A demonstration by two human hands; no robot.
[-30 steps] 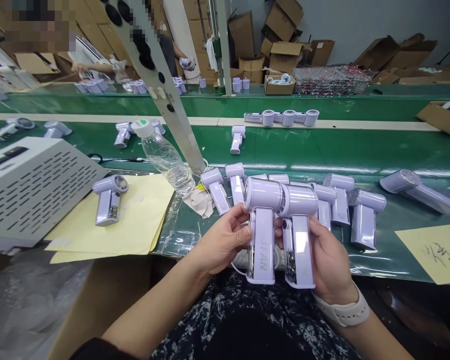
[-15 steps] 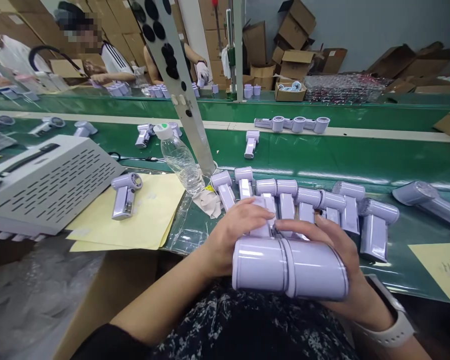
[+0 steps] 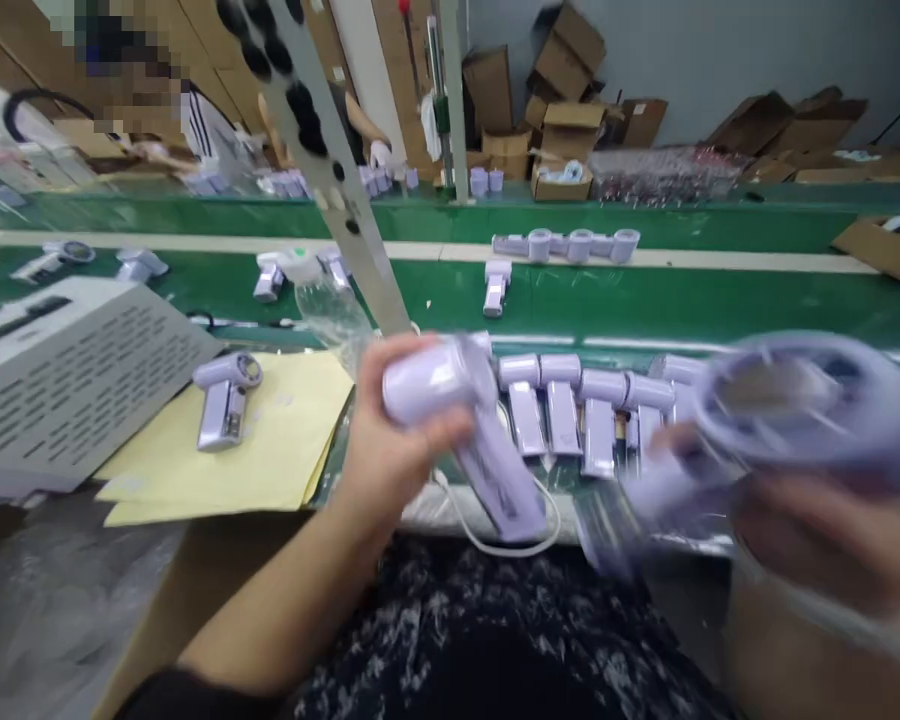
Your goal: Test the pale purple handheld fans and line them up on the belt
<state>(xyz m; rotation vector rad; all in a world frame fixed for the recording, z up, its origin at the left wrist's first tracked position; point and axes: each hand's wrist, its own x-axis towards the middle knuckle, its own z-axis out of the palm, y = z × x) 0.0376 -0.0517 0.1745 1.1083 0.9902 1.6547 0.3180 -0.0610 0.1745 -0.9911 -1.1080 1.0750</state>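
My left hand [image 3: 390,430] is closed around the round head of a lilac handheld fan [image 3: 487,450], shaped like a small hairdryer. Its handle slants down to the right, over a white cord [image 3: 495,548]. At the right, smeared by motion, my right hand [image 3: 817,540] grips a second lilac handheld fan [image 3: 810,400], its round open end turned up toward the camera. Behind both hands, a row of similar fans [image 3: 559,400] lies on the green bench, partly hidden by the right-hand fan.
A single fan [image 3: 225,400] rests on yellow paper [image 3: 285,450] beside a grey vented box [image 3: 105,380]. A slanted metal post [image 3: 352,230] rises near a clear bottle [image 3: 326,300]. Across the green belt [image 3: 607,310] are more fans, cardboard boxes [image 3: 570,125] and co-workers.
The two fans held end to end have been drawn apart. My left hand has brought one up and left; my right has swung the other to the right. The view has shifted slightly.
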